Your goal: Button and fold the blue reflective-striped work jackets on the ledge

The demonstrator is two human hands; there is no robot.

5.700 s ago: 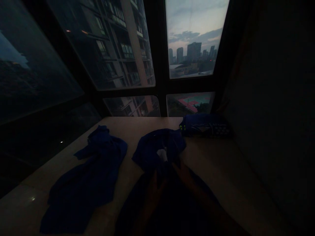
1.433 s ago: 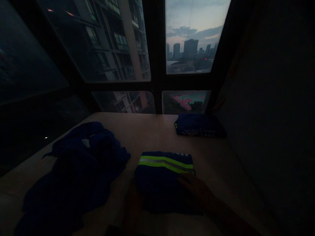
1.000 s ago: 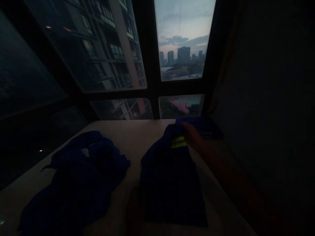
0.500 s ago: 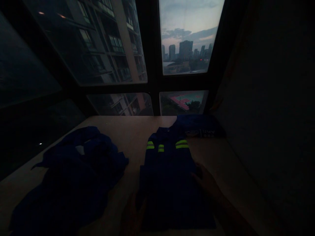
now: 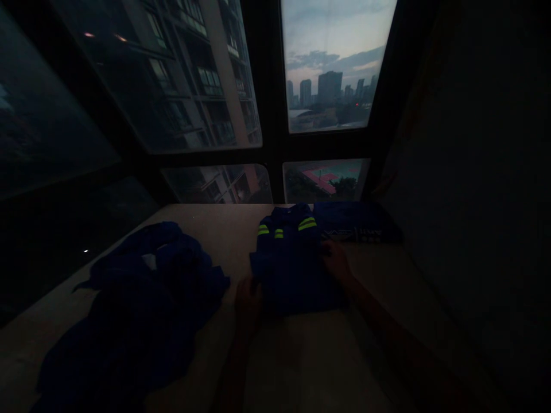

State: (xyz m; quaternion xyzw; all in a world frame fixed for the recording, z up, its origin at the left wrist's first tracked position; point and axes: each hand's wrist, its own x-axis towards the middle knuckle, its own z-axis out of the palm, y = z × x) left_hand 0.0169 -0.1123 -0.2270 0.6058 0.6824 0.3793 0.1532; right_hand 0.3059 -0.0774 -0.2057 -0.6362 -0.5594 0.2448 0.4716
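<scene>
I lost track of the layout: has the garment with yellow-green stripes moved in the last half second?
Yes: the striped garment has moved forward, closer to the window frame.

Your left hand [image 5: 248, 301] and right hand [image 5: 336, 264] are bare — as are both slim forearms [image 5: 381, 318] — their finer details lost in shadow.

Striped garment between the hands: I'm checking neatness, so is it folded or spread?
Folded, at least partly: the striped garment lies narrow and roughly rectangular, not sprawled wide. Too dark to count layers.
</scene>
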